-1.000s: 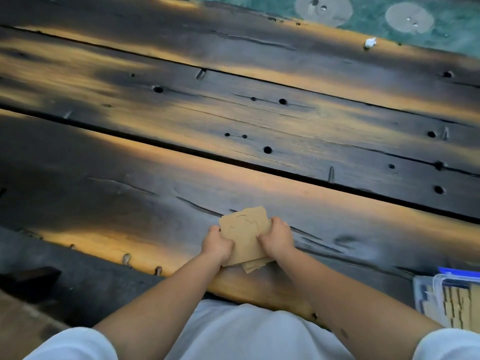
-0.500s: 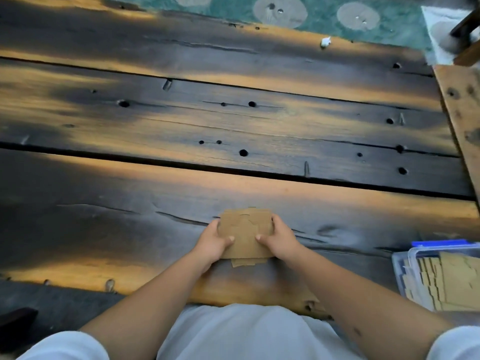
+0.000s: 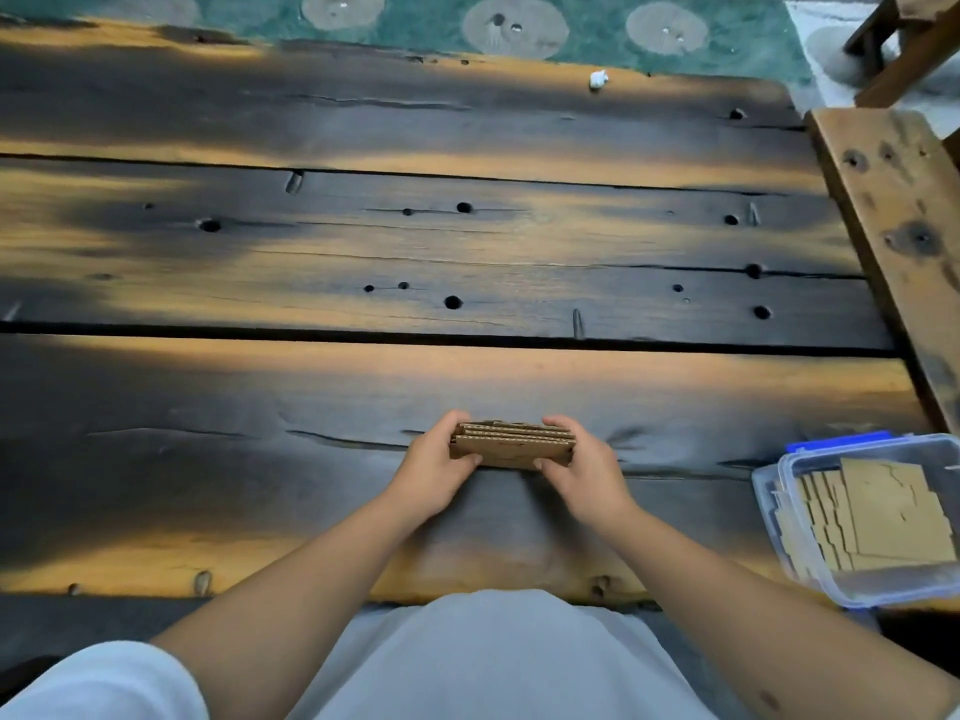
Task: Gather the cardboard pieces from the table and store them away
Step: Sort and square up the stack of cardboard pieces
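A stack of brown cardboard pieces stands on edge on the dark wooden table, near its front edge. My left hand grips the stack's left end and my right hand grips its right end, thumbs on the near face and fingers behind. The corrugated top edges of several pieces show. At the right, a clear plastic box with a blue clip holds more flat cardboard pieces.
A small white scrap lies at the table's far edge. A lighter wooden bench runs along the table's right end. Green patterned floor shows beyond the table. The planks have holes and gaps.
The stack lay flat under both hands; now it is tipped up on its edge between them. The view has shifted right, showing more of the plastic box.
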Available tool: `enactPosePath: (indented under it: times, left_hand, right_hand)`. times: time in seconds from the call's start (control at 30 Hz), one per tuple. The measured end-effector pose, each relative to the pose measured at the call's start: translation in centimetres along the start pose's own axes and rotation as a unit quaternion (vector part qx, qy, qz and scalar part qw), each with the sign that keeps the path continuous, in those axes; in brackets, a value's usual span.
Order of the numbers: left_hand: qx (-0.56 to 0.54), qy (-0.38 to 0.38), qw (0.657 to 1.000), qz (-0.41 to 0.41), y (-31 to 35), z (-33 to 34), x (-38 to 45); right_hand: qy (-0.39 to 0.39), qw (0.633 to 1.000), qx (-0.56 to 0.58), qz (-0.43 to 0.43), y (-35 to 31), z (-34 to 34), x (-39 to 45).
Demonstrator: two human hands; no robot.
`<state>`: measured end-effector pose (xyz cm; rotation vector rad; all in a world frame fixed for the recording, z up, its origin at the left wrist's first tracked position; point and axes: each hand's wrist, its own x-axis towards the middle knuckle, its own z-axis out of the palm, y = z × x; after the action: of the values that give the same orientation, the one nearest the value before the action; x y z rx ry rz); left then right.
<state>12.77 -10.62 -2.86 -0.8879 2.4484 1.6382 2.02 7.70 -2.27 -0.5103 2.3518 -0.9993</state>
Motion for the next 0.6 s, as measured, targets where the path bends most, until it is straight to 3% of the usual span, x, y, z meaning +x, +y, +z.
enactPosePath:
  times: [0.2,0.6]
  left_hand:
    - [0.011,-0.003,1.000,-0.005,-0.9,1.2,-0.5]
    - [0.078,-0.039,0.995,-0.052,-1.7,2.0,-0.1]
  right_hand:
    - [0.018,1.000,0.002,0.016,0.7,1.4,-0.6]
    - [-0.026,0.999,-0.015,0.037,2.4,2.5,-0.6]
